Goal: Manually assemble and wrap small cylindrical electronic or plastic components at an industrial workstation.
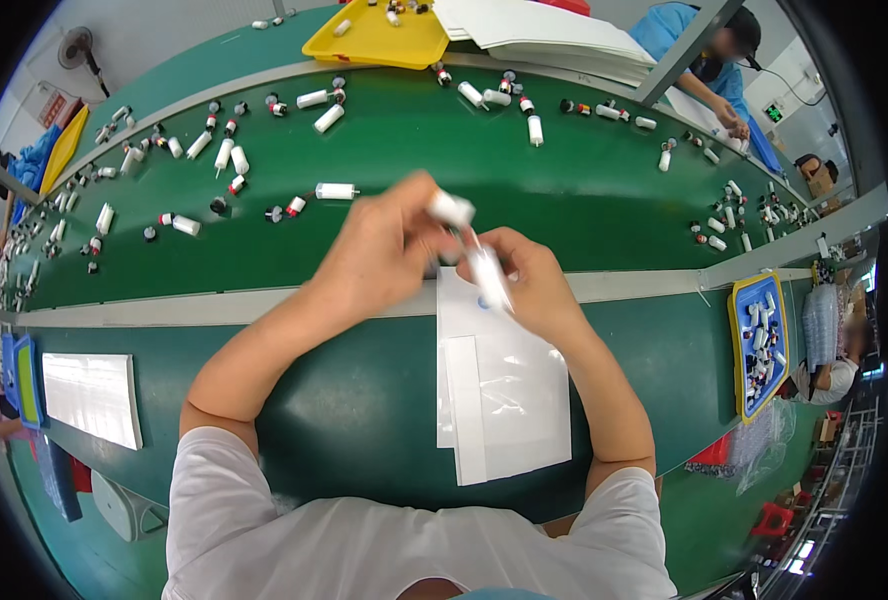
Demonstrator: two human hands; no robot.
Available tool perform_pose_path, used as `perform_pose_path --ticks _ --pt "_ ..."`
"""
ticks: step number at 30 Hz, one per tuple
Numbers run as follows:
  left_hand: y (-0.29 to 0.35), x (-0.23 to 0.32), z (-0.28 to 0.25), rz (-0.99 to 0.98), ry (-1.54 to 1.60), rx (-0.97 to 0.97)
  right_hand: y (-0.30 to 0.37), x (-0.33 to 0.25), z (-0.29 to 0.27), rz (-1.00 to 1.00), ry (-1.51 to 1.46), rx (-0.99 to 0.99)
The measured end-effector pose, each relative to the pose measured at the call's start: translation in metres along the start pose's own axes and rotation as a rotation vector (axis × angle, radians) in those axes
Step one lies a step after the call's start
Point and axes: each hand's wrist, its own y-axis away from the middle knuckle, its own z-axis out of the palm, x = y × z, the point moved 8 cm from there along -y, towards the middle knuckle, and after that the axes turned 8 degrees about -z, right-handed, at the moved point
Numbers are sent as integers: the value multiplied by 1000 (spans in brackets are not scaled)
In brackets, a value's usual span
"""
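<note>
My left hand [382, 245] is closed on a short white cylindrical piece [451, 208], which is smeared by motion. Close beside it, my right hand [539, 285] grips a longer white cylinder [488, 278], held tilted between thumb and fingers. The two pieces nearly meet, and a thin reddish part shows between them; whether they are joined I cannot tell. Both hands are raised over the near edge of the green belt [384, 225]. Beneath my right hand, white sheets in a clear sleeve [519, 400] lie on the dark green table. A similar white cylinder [336, 191] rests on the belt past my left hand.
Several white cylinders with red and black ends [226, 155] are scattered over the belt. A yellow tray [374, 35] and stacked white sheets [544, 35] stand beyond it. At right sits a blue-lined tray of parts [759, 345]; at left, a white pad [92, 398]. A co-worker [699, 60] works at far right.
</note>
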Motion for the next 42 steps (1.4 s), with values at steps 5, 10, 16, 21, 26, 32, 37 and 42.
perform_pose_path --ticks 5,10,16,21,26,32,37,42 --pt "12 10 -42 -162 -1453 781 42 -9 38 -656 1180 -18" --pt "1 -10 22 -91 -1143 147 69 23 56 -749 1439 61" --pt "-6 -51 68 -19 -1030 -115 69 33 53 -777 1441 109" --pt "-13 -64 68 40 -992 -37 65 31 49 -758 1329 171" --pt "-16 -68 73 -10 -962 -58 66 37 40 -691 1265 140" --pt "-13 -66 67 51 -995 -12 73 22 57 -795 1448 217" --pt "-14 -67 70 113 -971 -15 75 30 62 -770 1442 132" --pt "-10 -68 72 89 -1004 -35 72 27 53 -711 1296 82"
